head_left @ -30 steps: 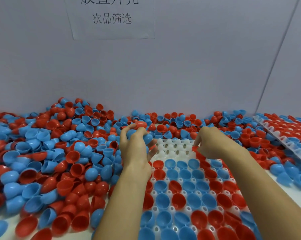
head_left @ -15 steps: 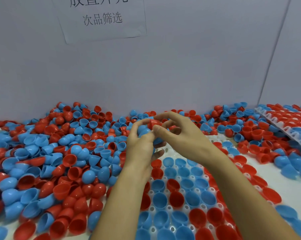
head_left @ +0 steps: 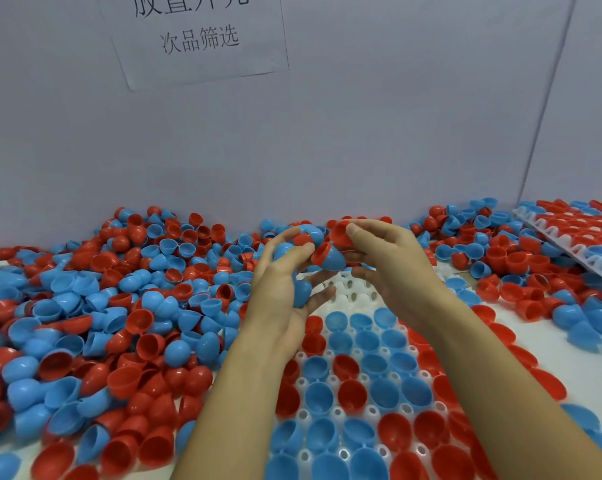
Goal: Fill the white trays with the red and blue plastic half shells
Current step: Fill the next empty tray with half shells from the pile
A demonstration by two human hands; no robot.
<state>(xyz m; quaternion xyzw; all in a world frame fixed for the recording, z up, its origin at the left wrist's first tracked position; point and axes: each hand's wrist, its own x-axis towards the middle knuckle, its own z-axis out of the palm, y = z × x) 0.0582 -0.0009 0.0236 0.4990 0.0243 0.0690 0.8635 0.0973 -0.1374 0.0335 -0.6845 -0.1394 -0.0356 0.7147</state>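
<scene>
Both hands meet above the tray's (head_left: 356, 299) far end. The left hand (head_left: 285, 289) grips several shells (head_left: 301, 292); the right hand (head_left: 389, 258) pinches a red shell (head_left: 339, 233).

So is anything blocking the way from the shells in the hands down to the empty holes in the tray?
Nothing visible does. The right hand holds nested shells just above the tray's empty far holes, with open air below. The left hand holds more shells beside them, off to the left edge.
</scene>
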